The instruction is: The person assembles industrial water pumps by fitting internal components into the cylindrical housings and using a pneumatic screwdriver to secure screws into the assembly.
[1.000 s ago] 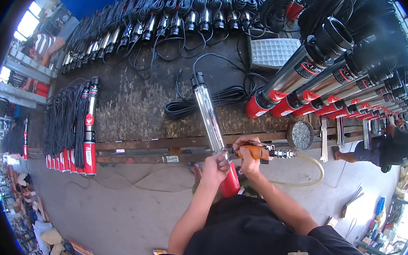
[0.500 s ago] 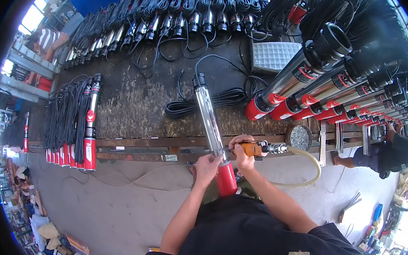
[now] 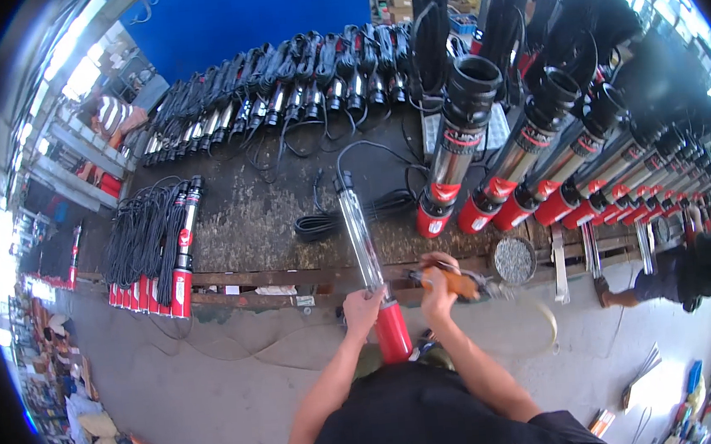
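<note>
From afar, I have my left hand (image 3: 364, 311) closed on the steel tube (image 3: 363, 242) overhanging the desk's (image 3: 234, 219) front edge; my right hand (image 3: 438, 297) wraps the orange tool (image 3: 461, 285), apart from it. It looks assembled; whether fastening remains, I can't tell.

Your dark, scuffed worktop (image 3: 238, 219) bears a black cable coil (image 3: 318, 227), corded cylinders (image 3: 312, 100) lined along the back, red-ended cylinders (image 3: 181, 292) at your left, red-based cylinders (image 3: 560, 160) at your right, and a partly hidden gridded tray (image 3: 496, 136).
</note>
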A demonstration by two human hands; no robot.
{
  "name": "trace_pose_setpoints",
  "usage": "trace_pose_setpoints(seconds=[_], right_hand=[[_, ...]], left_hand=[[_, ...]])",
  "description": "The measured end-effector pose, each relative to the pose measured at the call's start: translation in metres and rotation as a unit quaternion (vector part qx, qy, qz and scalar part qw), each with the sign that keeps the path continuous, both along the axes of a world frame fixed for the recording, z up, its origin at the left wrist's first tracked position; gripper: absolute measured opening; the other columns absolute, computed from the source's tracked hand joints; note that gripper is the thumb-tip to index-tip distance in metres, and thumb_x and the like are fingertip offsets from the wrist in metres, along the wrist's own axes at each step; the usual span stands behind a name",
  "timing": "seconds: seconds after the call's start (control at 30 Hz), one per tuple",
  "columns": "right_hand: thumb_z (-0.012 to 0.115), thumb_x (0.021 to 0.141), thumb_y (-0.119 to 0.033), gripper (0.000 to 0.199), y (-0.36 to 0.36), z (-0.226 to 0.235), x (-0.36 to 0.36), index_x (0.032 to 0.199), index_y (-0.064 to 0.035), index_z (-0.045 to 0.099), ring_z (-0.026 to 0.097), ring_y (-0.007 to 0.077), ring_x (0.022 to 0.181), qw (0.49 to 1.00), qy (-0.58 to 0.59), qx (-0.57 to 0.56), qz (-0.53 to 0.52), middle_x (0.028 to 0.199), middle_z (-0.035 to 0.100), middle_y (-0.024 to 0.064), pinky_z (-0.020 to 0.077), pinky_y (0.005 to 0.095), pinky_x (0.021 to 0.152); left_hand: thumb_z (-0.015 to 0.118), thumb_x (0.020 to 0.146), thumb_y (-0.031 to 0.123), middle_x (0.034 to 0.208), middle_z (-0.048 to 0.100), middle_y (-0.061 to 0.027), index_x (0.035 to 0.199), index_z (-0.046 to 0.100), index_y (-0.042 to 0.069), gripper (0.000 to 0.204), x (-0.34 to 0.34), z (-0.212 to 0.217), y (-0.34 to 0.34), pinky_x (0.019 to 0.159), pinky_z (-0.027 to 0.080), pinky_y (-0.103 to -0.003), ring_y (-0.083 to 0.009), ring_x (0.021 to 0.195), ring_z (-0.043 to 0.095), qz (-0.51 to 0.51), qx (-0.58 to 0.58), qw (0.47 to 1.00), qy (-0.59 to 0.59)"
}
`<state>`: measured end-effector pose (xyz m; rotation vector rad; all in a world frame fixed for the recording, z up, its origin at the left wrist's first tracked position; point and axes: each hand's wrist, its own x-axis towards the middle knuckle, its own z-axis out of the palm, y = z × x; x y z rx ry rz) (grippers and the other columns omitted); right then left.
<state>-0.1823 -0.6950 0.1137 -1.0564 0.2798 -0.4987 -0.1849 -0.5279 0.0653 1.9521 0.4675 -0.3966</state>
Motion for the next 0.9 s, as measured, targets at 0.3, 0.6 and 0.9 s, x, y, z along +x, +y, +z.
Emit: trace_pose_setpoints(seconds=[0.3,0.6,0.9], right_hand=[[0.050,0.083,-0.072,0.073,-0.066,-0.101,0.014,0.084,0.0001,0.062,0.055,0.0198,0.064,0.821,0.288,0.491,0.043,0.071,0.059,0.0068,0.0470,0.0286,0.057],[0.068,0.076,-0.014,0.040,0.051,-0.058,0.126,0.114,-0.0028,0.062,0.061,0.0280,0.097,0.736,0.104,-0.653,0.144,0.101,0.064,0.0116,0.0482,0.0384,0.083],[0.069,0.079,-0.015,0.024,0.058,-0.040,0.254,0.103,-0.0118,0.065,0.059,0.0231,0.102,0.302,0.005,-0.925,0.228,0.099,0.062,0.0068,0.0435,0.0372,0.091]], left_hand=[[0.077,0.078,0.043,0.120,0.050,-0.0266,0.135,0.039,-0.005,0.084,-0.010,-0.003,-0.043,0.094,0.042,-0.053,-0.0452,0.109,0.050,0.110,0.329,0.929,-0.131],[0.091,0.058,0.030,0.113,0.057,-0.0266,0.114,0.044,-0.002,0.079,0.012,-0.011,0.026,0.093,0.049,-0.048,-0.0436,0.107,0.058,0.062,0.219,0.974,-0.012],[0.088,0.054,0.028,0.104,0.060,-0.0240,0.109,0.047,-0.004,0.076,0.077,0.059,0.094,0.083,0.054,-0.048,-0.0415,0.096,0.064,0.034,0.201,0.977,-0.062]])
